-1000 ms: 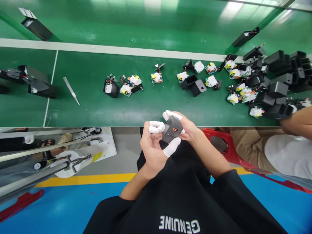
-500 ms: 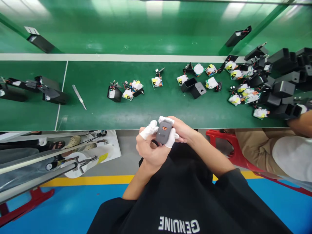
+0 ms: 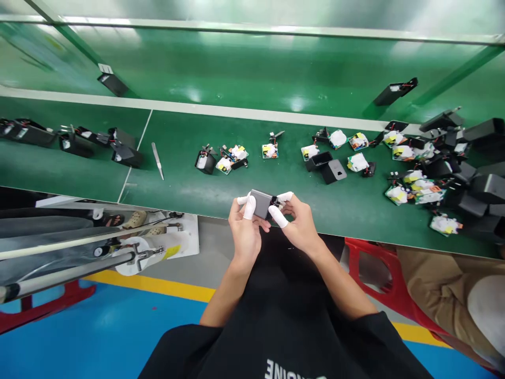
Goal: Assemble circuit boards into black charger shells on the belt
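Note:
Just over the bench's front edge, a dark grey charger housing (image 3: 261, 204) lies on its side in my left hand (image 3: 245, 231). White finger cots cover the thumb and a fingertip, and these grip the housing's left end. My right hand (image 3: 299, 223), also with white cots, pinches a small black part (image 3: 273, 201) at the housing's right end. How far that part sits inside the housing is hidden by the fingers. Beyond my hands, a circuit board with white and yellow parts (image 3: 270, 151) lies on the green bench.
Open black housings (image 3: 333, 171) and more boards (image 3: 358, 162) lie to the right, with a dense pile of housings (image 3: 489, 189) farther right. A tweezers-like metal tool (image 3: 157, 160) lies at left, near several filled housings (image 3: 74, 144). A person in tan trousers (image 3: 434, 292) sits at right.
The housing has turned from upright, its end face showing, onto its side. My right hand has shifted to its right end, at the black part. The view has tilted and shifted.

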